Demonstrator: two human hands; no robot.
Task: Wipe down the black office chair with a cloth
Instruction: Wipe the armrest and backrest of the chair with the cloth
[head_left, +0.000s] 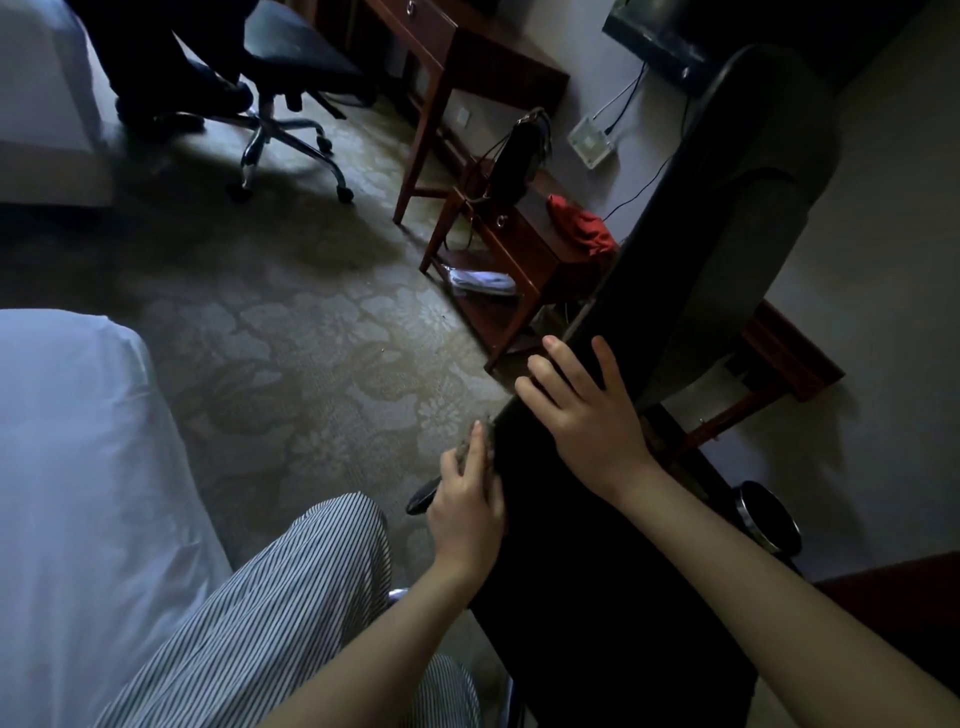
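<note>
Head view, from left to right: white bed (67, 467) at the left edge, then a leg in striped trousers (291, 597), then patterned carpet (291, 338). Further back, a second swivel chair (291, 67) on castors beside a dark wooden desk (467, 57).

Right of the leg, left hand (465, 512) closed around a small greyish cloth (475, 449), fingers curled, pressing it against the left edge of the black office chair (675, 322). Only a small tuft of the cloth visible above the fingers; probably soft and thin, easy to bunch up, best kept folded in the palm so that no part slips out.

Next, right hand (587, 410) spread flat, fingers apart, resting on the dark surface of the chair, holding nothing, seemingly steadying it. Chair itself in the right half of the frame, running diagonally from bottom centre to top right, very dark, details hard to see. Likely stiff in the frame, a little padded on the surface, and free to roll or turn, so a flat hand on it looks sensible while wiping.

Far right: low red-brown side table (524, 244) with a red item (582, 228), and a round bin (769, 519) near the wall.
</note>
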